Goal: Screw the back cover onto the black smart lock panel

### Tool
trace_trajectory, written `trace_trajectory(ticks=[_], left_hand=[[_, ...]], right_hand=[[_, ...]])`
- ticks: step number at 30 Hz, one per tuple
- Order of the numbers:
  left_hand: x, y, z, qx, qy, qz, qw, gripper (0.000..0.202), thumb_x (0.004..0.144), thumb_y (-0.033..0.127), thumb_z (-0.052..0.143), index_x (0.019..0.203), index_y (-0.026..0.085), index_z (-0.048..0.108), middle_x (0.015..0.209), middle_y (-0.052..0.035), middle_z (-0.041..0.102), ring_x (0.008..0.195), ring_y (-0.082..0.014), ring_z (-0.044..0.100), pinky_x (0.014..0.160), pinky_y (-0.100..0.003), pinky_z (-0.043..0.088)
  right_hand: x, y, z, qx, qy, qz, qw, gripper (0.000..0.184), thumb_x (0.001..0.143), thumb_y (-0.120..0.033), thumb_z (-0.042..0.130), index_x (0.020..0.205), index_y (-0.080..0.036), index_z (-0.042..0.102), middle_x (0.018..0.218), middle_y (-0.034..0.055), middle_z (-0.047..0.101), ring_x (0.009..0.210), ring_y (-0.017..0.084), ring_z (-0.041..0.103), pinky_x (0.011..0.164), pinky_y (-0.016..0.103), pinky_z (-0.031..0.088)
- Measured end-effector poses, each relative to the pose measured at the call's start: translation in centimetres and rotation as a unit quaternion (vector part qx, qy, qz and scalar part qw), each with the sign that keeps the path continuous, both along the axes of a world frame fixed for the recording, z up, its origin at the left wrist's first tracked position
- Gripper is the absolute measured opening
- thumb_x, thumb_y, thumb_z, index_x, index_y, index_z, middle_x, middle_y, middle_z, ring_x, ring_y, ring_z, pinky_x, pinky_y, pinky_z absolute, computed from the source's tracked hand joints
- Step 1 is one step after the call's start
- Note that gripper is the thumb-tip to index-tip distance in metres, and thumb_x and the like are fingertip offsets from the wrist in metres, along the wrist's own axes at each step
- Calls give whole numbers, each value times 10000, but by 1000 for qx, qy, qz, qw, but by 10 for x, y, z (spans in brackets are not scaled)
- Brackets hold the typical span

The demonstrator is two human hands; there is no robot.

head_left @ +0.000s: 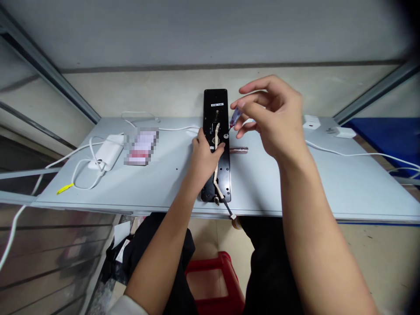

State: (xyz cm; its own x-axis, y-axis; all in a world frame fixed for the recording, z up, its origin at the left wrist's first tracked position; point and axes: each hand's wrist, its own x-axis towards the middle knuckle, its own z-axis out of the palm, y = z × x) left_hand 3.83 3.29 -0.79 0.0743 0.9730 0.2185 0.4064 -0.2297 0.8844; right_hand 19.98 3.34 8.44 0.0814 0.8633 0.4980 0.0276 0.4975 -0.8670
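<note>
A long black door lock panel (224,175) lies back side up on the table, its far end bearing a small white label. A cream-sleeved cable (215,175) runs along it and ends in a white plug (233,216) past the table's front edge. From under the panel's right side sticks a lever handle (241,150). My left hand (205,153) grips the panel across its middle, thumb on top, fingers at the left edge. Between thumb and fingertips, my right hand (267,111) holds a small screwdriver (235,117) with a clear bluish handle, its tip at the panel's right edge.
On the left are a white power bank (110,151) with looped cables and a blurred-out phone (142,147). White chargers (343,132) and a cable sit at the right. Metal frame posts (367,94) flank the table (262,188). A red stool (226,280) stands below.
</note>
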Motion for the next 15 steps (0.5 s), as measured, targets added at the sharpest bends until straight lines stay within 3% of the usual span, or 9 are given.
trace_trajectory(ticks=[7,11,15], left_hand=[[3,-1,-6,10,-21,14,1000,595,1022,297,739,1576,254,527,1490,-194,658,1445,-424,618,1231,-609,500],[7,-5,-9,11,-41,32,999,672,1040,346,732,1644,235,459,1526,-225,630,1484,-435,602,1243,-598,491],[12,-13,-11,-10,-30,64,997,774,1055,407,711,1708,165,373,1547,-294,592,1465,-484,614,1200,-607,516]], right_hand=[[1,0,-2,20,-23,-87,996,338,786,-336,1023,776,-271,692,775,-13,754,577,163,702,528,332,606],[2,2,6,66,11,-124,990,237,844,-276,966,795,-274,733,783,-13,765,554,137,664,535,314,600],[-15,-3,18,138,89,-76,983,108,900,-204,881,883,-243,782,845,-3,796,568,117,679,553,294,618]])
